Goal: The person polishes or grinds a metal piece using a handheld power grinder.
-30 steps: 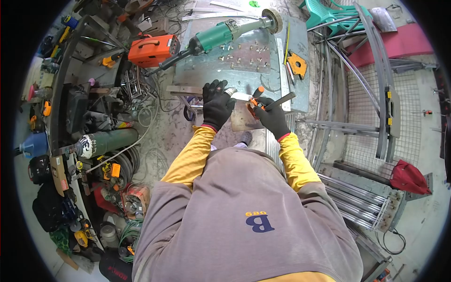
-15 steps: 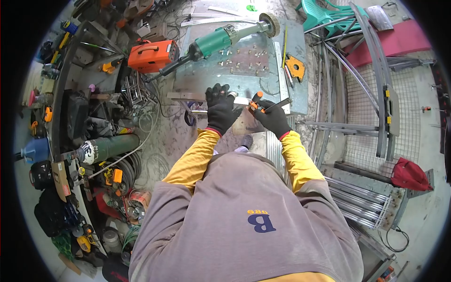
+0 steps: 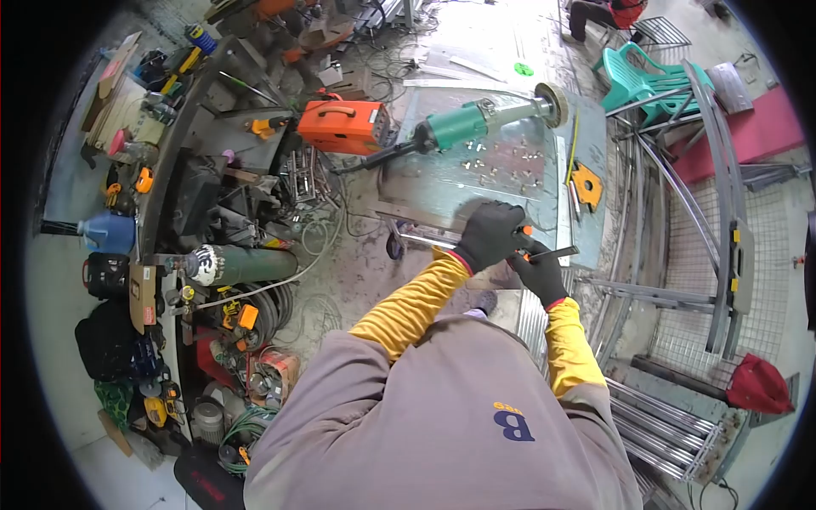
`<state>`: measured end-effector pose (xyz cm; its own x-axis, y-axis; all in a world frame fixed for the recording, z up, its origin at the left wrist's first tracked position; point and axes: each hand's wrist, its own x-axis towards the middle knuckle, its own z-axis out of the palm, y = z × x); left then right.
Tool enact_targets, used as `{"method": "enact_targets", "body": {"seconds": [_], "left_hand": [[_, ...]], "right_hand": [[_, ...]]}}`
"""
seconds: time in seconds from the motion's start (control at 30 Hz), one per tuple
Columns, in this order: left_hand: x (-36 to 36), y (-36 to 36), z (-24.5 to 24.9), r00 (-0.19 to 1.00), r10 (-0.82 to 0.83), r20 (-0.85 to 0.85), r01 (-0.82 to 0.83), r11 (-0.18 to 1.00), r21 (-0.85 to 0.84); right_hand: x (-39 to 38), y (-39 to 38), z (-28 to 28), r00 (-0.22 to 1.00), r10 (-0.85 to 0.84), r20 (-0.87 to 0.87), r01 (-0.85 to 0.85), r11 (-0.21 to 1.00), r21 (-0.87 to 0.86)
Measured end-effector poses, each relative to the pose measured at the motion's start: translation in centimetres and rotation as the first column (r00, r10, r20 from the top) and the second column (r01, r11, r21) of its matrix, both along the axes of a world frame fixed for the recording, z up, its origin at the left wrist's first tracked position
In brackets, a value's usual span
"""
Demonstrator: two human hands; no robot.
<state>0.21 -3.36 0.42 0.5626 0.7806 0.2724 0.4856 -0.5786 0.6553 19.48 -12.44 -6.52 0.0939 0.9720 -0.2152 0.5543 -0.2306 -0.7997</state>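
Gripping clamp (image 3: 558, 254): right hand (image 3: 541, 276) | left hand (image 3: 490, 236): can't tell | grinder (image 3: 463, 127) on metal table (image 3: 586, 226) | cluttered floor (image 3: 364, 285)

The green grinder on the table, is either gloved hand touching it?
No, the left hand and the right hand are close together, clearly apart from the green grinder.

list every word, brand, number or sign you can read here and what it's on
"B": large dark letter on the grey shirt.
Small yellow characters next to it: too blurred to read.
White markings on the green gas cylinder: cannot be made out.
Red lettering on the black bag-like item: too blurred.
Label on the cardboard box: too small.
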Motion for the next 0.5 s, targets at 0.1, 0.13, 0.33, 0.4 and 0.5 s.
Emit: {"method": "enact_targets", "body": {"seconds": [0.1,0.13,0.33,0.4,0.5], "left_hand": [[0.8,-0.4,-0.3,0.997,0.044,0.066,-0.044,0.999,-0.004],[0.7,-0.5,-0.8,0.997,0.036,0.066,-0.032,0.997,-0.072],[-1.1,-0.6,-7.4,0.994,-0.075,-0.076,0.085,0.987,0.138],[-0.9,-0.8,-7.3,0.995,-0.040,-0.091,0.057,0.981,0.183],[-1.1,-0.7,-7.6,0.997,-0.070,-0.028,0.075,0.949,0.307]], "right_hand": [[-0.2,-0.1,-0.6,0.990,0.007,-0.139,0.014,0.988,0.156],[-0.1,-0.2,0.2,0.990,0.043,-0.135,-0.027,0.993,0.118],[0.3,-0.3,0.0,0.999,0.048,0.009,-0.049,0.995,0.084],[0.7,-0.7,-1.4,0.997,0.048,0.064,-0.059,0.980,0.188],[0.3,-0.3,0.2,0.998,0.043,-0.041,-0.035,0.983,0.181]]}}
